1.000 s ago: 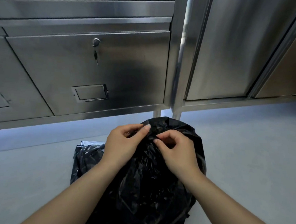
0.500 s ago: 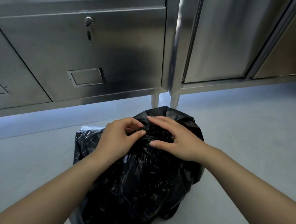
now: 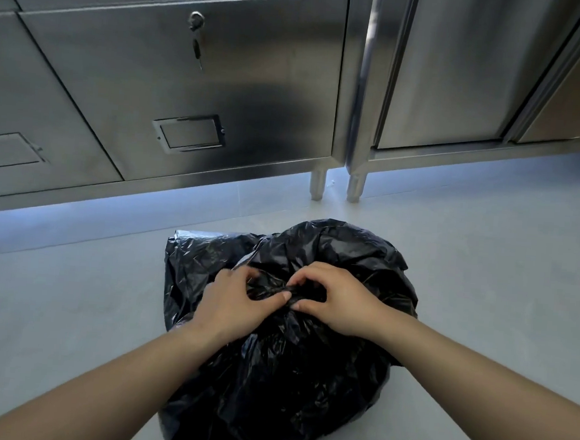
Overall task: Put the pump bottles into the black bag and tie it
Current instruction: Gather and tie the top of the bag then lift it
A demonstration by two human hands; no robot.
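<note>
STEP: tying | left hand (image 3: 231, 301) and right hand (image 3: 338, 300) pinch gathered neck of bag (image 3: 271, 373) to cinch knot | bottles hidden

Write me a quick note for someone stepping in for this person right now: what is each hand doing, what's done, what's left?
Left hand: grips the gathered plastic at the top of the black bag.
Right hand: pinches the same twisted bunch from the other side.
The bag sits bulging on the floor in front of the steel cabinets.
Done: no pump bottles are in sight outside the bag, so they are probably already inside.
Left: the hands cover the bunch, so I cannot tell whether a knot is formed. Finish the tie and pull it tight.
</note>
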